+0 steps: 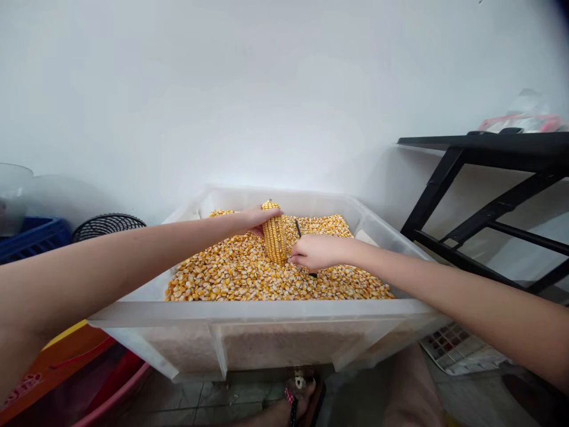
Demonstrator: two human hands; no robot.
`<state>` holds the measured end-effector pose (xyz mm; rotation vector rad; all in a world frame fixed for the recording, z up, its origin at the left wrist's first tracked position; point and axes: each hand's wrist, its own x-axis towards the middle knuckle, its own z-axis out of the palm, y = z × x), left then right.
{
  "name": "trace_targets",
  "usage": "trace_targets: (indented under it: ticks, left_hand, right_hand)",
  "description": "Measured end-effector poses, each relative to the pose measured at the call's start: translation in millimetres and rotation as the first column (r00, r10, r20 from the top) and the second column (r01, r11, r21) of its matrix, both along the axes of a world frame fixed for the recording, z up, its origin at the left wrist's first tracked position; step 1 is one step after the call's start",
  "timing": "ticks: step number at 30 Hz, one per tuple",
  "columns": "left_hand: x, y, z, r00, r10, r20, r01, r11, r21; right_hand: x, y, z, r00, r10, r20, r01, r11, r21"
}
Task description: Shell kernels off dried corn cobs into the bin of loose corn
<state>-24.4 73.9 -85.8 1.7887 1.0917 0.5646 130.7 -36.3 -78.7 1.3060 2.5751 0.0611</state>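
My left hand [261, 218] is closed around the upper part of an ear of corn [274, 240], which stands nearly upright above the loose kernels. Its yellow rows are mostly intact, with a few darker gaps on the right side. Close to the lower right of the ear, my right hand [315, 251] is closed on a slim black tool [313, 274], whose dark ends show above and below the fist. A small metallic tip appears by the fingers, near the ear; its exact kind is hidden. Under both hands, corn kernels [231, 273] fill a translucent plastic bin [267, 311].
A black metal-framed table [453, 172] stands on the right, with a plastic bag on top. To the left are a blue crate [35, 237] and a black wire basket [109, 222]. A pink tub [133, 385] sits lower left; a white basket [462, 350] lies lower right. A white wall rises behind.
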Motion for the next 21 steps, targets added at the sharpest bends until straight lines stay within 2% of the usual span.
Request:
trace_targets:
  ticks: [6,14,21]
  left_hand:
    - [-3.1,12.2,-10.4,0.999,0.045,-0.016,-0.046,0.997,-0.056]
    - [-2.1,11.3,-12.1,0.996,0.093,-0.014,-0.094,0.995,-0.044]
    - [0.8,4.8,-14.5,0.974,0.225,0.007,-0.224,0.973,-0.047]
  right_hand:
    - [1.2,-1.6,-0.1,0.998,-0.054,0.014,0.054,0.999,0.002]
    - [0.8,-1.9,-3.4,1.000,-0.015,0.017,0.014,0.999,0.051]
    - [-7.7,-10.2,-13.7,0.995,-0.037,0.093,0.021,0.986,0.165]
